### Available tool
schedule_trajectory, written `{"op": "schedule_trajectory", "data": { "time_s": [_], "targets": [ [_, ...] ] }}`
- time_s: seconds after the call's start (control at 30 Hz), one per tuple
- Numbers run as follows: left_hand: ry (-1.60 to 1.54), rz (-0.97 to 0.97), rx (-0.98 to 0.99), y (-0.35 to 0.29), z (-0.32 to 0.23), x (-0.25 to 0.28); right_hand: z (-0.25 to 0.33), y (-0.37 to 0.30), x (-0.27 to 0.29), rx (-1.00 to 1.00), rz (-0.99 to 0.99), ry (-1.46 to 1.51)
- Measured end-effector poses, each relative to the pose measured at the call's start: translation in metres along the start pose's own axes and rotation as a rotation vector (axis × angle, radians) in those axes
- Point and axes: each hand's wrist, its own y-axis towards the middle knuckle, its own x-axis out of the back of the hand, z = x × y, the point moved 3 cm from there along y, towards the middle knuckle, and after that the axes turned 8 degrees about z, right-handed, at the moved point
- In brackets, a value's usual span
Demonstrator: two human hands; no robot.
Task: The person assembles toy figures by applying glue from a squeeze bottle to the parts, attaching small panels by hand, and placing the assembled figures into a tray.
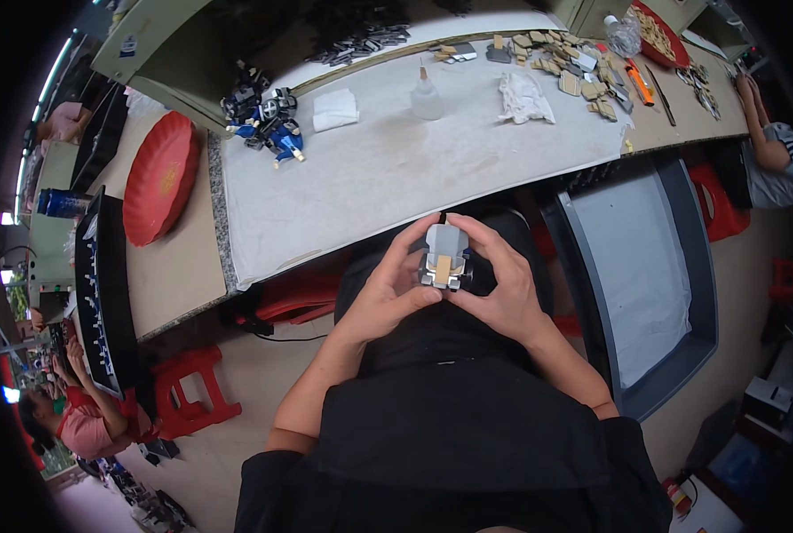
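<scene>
Above my lap, just off the table's front edge, both hands hold a small grey and tan plastic toy (446,256) with dark parts at its sides. My left hand (399,289) grips its left side, thumb at the lower end and fingers curled around the upper end. My right hand (503,289) closes on the other side in the same way, with the thumb near the left one. The toy's underside is hidden. Beyond it on the white-covered table (352,195) stands a clear squeeze bottle (427,98) with a thin needle tip.
Dark and blue toy figures (268,115) lie by a folded white cloth (335,108). Several tan and grey parts (578,71), a crumpled cloth (525,98) and an orange cutter (639,83) lie farther right. A grey tray (641,275) stands right, a red basin (161,178) left. People sit at both sides.
</scene>
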Motion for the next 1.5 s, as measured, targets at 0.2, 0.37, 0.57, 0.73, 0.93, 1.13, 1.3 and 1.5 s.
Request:
{"op": "schedule_trajectory", "data": {
  "time_s": [0.2, 0.37, 0.57, 0.73, 0.93, 1.13, 1.3, 1.5],
  "targets": [
    [-0.601, -0.032, 0.068, -0.006, 0.021, -0.006, 0.013, 0.004, -0.003, -0.022, 0.023, -0.216],
    [-0.715, -0.001, 0.088, 0.0, 0.025, -0.004, 0.006, 0.007, -0.005, -0.09, 0.039, -0.204],
    [-0.746, 0.001, 0.095, -0.001, 0.026, -0.003, 0.004, 0.009, -0.006, -0.093, 0.04, -0.137],
    [-0.029, -0.188, -0.004, -0.001, 0.013, 0.001, -0.008, 0.005, -0.005, -0.066, 0.016, -0.064],
    [0.664, -0.318, 0.027, -0.003, -0.018, -0.007, -0.02, -0.003, -0.015, -0.114, 0.068, 0.064],
    [0.796, -0.343, 0.09, -0.005, -0.024, -0.007, -0.025, -0.004, -0.019, -0.123, 0.106, 0.181],
    [0.867, -0.352, 0.135, -0.007, -0.029, -0.008, -0.031, -0.006, -0.026, -0.161, 0.142, 0.294],
    [0.775, -0.253, 0.141, -0.007, -0.02, 0.0, -0.021, -0.001, -0.021, -0.173, 0.059, 0.26]
  ]
}}
